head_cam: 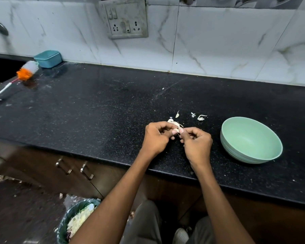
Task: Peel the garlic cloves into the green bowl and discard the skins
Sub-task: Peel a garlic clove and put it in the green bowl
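Observation:
Over the black counter, my left hand and my right hand meet fingertip to fingertip around a small pale garlic clove. Both hands pinch it, thumbs touching. Loose white skin curls stick out just behind the fingers. More skin scraps lie on the counter beyond my hands. The green bowl stands to the right of my right hand, and what shows of its inside is bare.
A lined bin holding pale scraps stands on the floor at lower left, below the counter edge. A teal tub and an orange-and-white brush lie at the far left. Drawer handles sit under the counter.

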### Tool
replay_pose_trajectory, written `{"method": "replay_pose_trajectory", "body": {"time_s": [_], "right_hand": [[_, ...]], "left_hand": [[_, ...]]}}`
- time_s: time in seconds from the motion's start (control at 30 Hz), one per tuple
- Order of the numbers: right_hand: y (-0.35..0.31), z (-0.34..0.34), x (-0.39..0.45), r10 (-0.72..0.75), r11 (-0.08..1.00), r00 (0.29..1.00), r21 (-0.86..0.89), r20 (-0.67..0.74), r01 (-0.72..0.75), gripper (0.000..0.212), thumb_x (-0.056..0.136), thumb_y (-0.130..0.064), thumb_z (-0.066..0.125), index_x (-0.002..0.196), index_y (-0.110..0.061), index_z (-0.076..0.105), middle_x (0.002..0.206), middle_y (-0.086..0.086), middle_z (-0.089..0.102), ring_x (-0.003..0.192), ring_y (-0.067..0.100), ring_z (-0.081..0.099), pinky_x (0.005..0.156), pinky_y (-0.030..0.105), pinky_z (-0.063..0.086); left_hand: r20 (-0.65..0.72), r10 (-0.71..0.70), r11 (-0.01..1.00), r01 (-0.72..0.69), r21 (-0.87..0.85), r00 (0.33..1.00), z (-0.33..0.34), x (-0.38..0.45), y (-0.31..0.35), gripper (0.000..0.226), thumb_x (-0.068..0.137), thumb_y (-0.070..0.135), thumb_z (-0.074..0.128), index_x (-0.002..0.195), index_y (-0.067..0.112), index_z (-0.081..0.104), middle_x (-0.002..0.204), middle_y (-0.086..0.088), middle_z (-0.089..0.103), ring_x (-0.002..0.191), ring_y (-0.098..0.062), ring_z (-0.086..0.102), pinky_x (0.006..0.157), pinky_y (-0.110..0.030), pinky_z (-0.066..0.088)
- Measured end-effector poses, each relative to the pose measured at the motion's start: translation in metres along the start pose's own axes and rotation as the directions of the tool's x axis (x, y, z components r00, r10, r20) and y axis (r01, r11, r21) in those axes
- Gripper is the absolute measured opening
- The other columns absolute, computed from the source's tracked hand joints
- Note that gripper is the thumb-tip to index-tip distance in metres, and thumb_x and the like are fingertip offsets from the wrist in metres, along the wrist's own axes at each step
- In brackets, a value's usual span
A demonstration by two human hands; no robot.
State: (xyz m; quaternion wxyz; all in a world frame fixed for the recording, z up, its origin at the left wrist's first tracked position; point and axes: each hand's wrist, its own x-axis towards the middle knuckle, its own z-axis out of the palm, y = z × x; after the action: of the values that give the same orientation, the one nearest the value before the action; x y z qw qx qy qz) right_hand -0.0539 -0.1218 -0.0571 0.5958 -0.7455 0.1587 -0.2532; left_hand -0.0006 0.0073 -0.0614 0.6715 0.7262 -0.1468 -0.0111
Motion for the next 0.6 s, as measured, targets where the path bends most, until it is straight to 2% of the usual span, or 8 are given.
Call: {"method": "replay_pose_trajectory", "body": {"time_s": [0.17, 0.3, 0.4, 0.47, 0.6], "right_hand": [[0.0012, -0.0001, -0.0002, 0.004, 0.999, 0.998, -0.041, 0.055, -0.002, 0.016, 0.089, -0.016, 0.078, 0.074, -0.019, 0.076, 0.064, 0.007, 0.07, 0.056, 0.015, 0.058, 0.055, 0.035, 0.051], [-0.0014, 0.0017, -0.0035, -0.041, 0.994, 0.992, -0.099, 0.115, 0.052, 0.012, 0.087, -0.017, 0.081, 0.075, -0.017, 0.077, 0.062, 0.001, 0.069, 0.052, 0.007, 0.051, 0.054, 0.026, 0.045], [-0.003, 0.0021, -0.0058, -0.094, 0.987, 0.984, -0.117, 0.15, 0.112, 0.008, 0.086, -0.012, 0.08, 0.08, -0.015, 0.078, 0.075, -0.004, 0.072, 0.056, 0.012, 0.055, 0.056, 0.026, 0.048], [-0.0009, 0.0022, -0.0054, -0.122, 0.98, 0.977, -0.132, 0.174, 0.146, 0.014, 0.085, -0.003, 0.078, 0.083, -0.017, 0.079, 0.082, -0.004, 0.072, 0.057, 0.013, 0.054, 0.056, 0.026, 0.047], [0.0005, 0.0036, -0.0042, -0.163, 0.969, 0.97, -0.156, 0.182, 0.192, 0.022, 0.083, 0.003, 0.075, 0.086, -0.018, 0.081, 0.086, -0.009, 0.072, 0.057, 0.012, 0.055, 0.056, 0.017, 0.046]], "left_hand": [[-0.039, -0.004, 0.998, 0.001, -0.056, 0.999, -0.0017, 0.0001, 0.0011, 0.014, 0.086, -0.007, 0.073, 0.092, 0.005, 0.078, 0.086, -0.017, 0.076, 0.07, -0.021, 0.069, 0.073, -0.037, 0.059], [-0.063, 0.019, 0.998, -0.022, -0.053, 0.998, -0.0048, 0.0004, -0.0004, 0.015, 0.084, -0.005, 0.075, 0.093, 0.007, 0.079, 0.091, -0.011, 0.077, 0.074, -0.014, 0.063, 0.072, -0.031, 0.055], [-0.03, 0.06, 0.997, -0.062, -0.04, 0.998, -0.0055, 0.0008, -0.0009, 0.021, 0.083, -0.004, 0.076, 0.092, 0.014, 0.08, 0.094, -0.002, 0.077, 0.079, -0.016, 0.066, 0.075, -0.038, 0.056], [-0.012, 0.075, 0.997, -0.075, -0.034, 0.997, -0.0051, 0.0013, -0.0005, 0.025, 0.082, -0.004, 0.076, 0.09, 0.019, 0.08, 0.095, -0.001, 0.076, 0.081, -0.02, 0.067, 0.076, -0.042, 0.056], [-0.038, 0.072, 0.997, -0.073, -0.033, 0.997, -0.0041, 0.0006, -0.0013, 0.027, 0.08, -0.007, 0.077, 0.093, 0.017, 0.079, 0.086, 0.0, 0.073, 0.073, -0.012, 0.062, 0.065, -0.026, 0.052]]}}
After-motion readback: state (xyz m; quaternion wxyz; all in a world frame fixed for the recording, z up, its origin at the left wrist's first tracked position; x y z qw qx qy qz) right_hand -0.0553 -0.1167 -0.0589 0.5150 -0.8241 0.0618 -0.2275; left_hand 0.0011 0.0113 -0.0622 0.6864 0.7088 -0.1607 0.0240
